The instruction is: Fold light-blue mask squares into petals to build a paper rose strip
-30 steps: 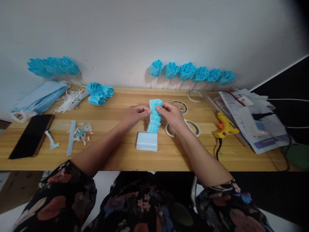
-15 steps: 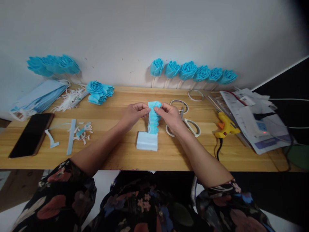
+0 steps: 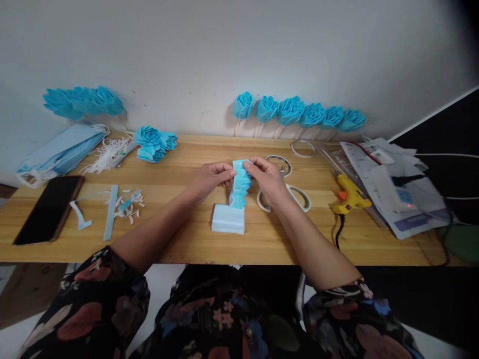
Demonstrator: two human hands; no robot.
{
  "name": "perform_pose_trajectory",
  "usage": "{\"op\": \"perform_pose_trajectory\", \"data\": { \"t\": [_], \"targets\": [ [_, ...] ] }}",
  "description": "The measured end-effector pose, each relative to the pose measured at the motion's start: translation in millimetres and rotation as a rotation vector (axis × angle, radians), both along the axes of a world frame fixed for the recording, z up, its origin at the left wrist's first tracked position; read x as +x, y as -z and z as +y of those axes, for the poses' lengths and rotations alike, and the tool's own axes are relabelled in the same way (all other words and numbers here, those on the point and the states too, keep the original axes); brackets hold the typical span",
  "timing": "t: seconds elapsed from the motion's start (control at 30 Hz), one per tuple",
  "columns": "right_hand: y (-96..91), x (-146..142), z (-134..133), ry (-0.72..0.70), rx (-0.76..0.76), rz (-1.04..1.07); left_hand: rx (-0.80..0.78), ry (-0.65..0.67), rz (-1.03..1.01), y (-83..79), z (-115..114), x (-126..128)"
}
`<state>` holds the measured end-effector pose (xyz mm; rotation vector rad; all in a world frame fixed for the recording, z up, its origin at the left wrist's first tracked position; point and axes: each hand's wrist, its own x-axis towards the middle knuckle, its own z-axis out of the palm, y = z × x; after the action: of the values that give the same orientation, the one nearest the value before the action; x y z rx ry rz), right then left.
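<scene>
A light blue folded fabric strip point(image 3: 239, 187), zigzag along its right edge, stands between my two hands over the middle of the wooden table. My left hand point(image 3: 215, 180) pinches its upper left edge between thumb and fingers. At the upper right corner, my right hand point(image 3: 265, 175) grips the same strip with thumb and forefinger. Just below the strip's lower end lies a stack of pale blue fabric squares point(image 3: 228, 218). Scissors with white handles point(image 3: 299, 197) lie partly hidden beneath my right hand, beside a roll of tape point(image 3: 280, 162).
Blue fabric roses point(image 3: 292, 109) lean on the wall, and more roses point(image 3: 151, 142) lie left of centre. Face masks point(image 3: 63, 149), a phone point(image 3: 48, 209) and white scraps point(image 3: 129, 204) are at left. A yellow glue gun point(image 3: 350, 194), papers point(image 3: 407, 194) and a power strip point(image 3: 402, 199) sit at right.
The strip's top has shifted slightly right and down, and its folds lean more to the right. Both hands keep their pinch on it, the left one a little lower.
</scene>
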<state>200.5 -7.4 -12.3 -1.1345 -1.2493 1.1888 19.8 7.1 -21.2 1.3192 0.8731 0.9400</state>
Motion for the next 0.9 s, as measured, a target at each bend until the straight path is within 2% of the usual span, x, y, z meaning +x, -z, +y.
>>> {"op": "perform_pose_trajectory", "data": {
  "t": [0.1, 0.4, 0.53, 0.7, 0.9],
  "targets": [
    [1.8, -1.1, 0.6, 0.048, 0.023, -0.035, 0.022, 0.004, -0.009, -0.3, 0.7, 0.6],
    [2.8, -4.5, -5.7, 0.039, 0.113, -0.116, 0.072, -0.099, -0.027, -4.2, -1.2, 1.3],
    [1.3, -1.3, -4.1, 0.007, 0.044, -0.023, 0.053, -0.101, -0.066, -4.0, 0.5, -0.1],
    [4.8, 3.8, 0.9, -0.081, -0.080, 0.091, -0.041, -0.168, -0.168, -4.7, 4.5, -2.8],
    [6.8, 0.0, 0.0, -0.112, -0.070, 0.050, -0.135, -0.155, -0.285, -6.3, 5.5, -4.5]
  ]
}}
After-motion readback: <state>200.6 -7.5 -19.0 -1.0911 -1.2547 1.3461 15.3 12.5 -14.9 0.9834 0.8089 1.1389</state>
